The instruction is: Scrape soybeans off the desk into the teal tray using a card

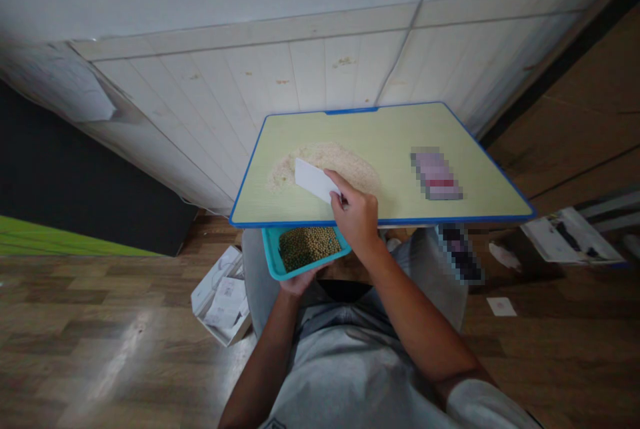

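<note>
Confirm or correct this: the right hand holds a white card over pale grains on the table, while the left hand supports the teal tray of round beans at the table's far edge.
Not the far edge: the head view shows the left hand supporting the teal tray of round beans at the near edge of the table. The rest stands.

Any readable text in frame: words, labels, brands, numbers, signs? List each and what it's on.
None legible.
White printed paper in the open white box: too small.
Pink pixelated rectangle on the pale-green, blue-edged tabletop: blurred out.
Dark pixelated rectangle below the tabletop: blurred out.
Small white square on the wooden floor: faint mark, unreadable.
White rectangular card in the right hand: no text visible.
</note>
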Motion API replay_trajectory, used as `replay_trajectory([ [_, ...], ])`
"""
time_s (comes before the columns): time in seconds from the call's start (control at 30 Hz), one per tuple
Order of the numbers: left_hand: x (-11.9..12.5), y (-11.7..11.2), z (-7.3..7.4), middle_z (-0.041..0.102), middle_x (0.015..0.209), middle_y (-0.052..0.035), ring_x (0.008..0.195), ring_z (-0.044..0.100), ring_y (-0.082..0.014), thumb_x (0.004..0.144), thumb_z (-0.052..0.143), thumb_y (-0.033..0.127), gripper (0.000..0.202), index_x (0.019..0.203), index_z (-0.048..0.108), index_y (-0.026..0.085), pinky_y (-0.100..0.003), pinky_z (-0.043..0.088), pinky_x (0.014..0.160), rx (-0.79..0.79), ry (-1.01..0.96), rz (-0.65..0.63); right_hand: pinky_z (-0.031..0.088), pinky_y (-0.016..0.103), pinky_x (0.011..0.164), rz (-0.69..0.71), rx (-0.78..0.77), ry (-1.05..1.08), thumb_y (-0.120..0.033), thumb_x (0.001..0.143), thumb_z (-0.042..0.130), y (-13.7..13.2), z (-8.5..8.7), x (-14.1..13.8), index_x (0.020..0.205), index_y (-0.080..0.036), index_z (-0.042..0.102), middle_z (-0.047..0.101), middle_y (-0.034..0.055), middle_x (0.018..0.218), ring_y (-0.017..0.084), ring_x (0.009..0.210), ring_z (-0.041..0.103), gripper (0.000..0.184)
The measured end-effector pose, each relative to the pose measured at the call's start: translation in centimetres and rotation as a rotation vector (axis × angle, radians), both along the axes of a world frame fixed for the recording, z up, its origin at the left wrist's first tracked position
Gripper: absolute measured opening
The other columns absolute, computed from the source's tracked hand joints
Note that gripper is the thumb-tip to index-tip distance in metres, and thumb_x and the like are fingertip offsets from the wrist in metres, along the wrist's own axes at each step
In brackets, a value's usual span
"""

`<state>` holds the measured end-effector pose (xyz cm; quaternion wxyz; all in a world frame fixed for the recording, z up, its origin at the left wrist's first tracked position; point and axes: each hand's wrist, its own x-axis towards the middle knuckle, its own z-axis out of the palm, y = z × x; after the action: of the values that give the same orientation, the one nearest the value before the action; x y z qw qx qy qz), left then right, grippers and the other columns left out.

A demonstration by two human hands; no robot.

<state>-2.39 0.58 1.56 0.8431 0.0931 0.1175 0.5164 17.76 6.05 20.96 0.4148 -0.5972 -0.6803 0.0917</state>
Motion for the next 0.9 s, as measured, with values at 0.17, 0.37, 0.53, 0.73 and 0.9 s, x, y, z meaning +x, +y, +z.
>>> replay_trajectory([
  [0.17,-0.1,0.0,-0.3,0.020,0.194,-0.0010,0.180,-0.005,-0.0431,0.110,0.027,0.078,0.077,0.157,0.071,0.035,-0.086,0.015,0.133,-0.013,0.009,0.015,0.065,0.037,0.082,-0.010,0.021,0.018,-0.013,0.103,0.057,0.0,-0.1,0.0,0.151,-0.032,0.076,0.091,0.0070,0.119,0.022,0.085,0.082,0.055],
  [0.37,0.2,0.0,0.3,0.026,0.192,-0.0015,0.180,0.001,-0.0417,0.110,0.030,0.075,0.073,0.160,0.067,0.037,-0.084,0.016,0.134,-0.025,-0.003,0.014,0.067,0.040,0.086,0.044,0.009,0.097,-0.014,0.101,0.056,0.3,0.2,0.4,0.150,-0.031,0.077,0.091,0.0057,0.119,0.022,0.084,0.081,0.055],
  [0.53,0.6,0.0,1.3,0.037,0.188,-0.0035,0.181,0.005,-0.0398,0.110,0.028,0.077,0.076,0.164,0.064,0.038,-0.082,0.012,0.137,-0.026,-0.026,0.006,0.068,0.041,0.089,0.075,0.014,0.151,-0.016,0.100,0.059,0.5,1.1,0.6,0.150,-0.033,0.077,0.090,0.0024,0.124,0.021,0.085,0.080,0.056],
  [0.73,0.4,0.0,0.9,0.035,0.189,-0.0037,0.180,0.005,-0.0411,0.110,0.028,0.078,0.077,0.160,0.068,0.035,-0.082,0.011,0.137,-0.033,-0.028,0.003,0.068,0.039,0.092,0.095,0.017,0.175,-0.018,0.101,0.057,0.6,1.3,0.4,0.148,-0.031,0.078,0.088,0.0017,0.131,0.021,0.086,0.080,0.054],
  [0.9,0.3,0.0,0.5,0.031,0.190,-0.0019,0.180,0.000,-0.0413,0.110,0.028,0.078,0.076,0.158,0.070,0.036,-0.085,0.010,0.135,-0.029,-0.026,0.013,0.069,0.040,0.093,0.090,0.003,0.176,-0.015,0.099,0.058,0.5,1.5,0.3,0.150,-0.035,0.077,0.087,-0.0005,0.135,0.021,0.091,0.081,0.058],
])
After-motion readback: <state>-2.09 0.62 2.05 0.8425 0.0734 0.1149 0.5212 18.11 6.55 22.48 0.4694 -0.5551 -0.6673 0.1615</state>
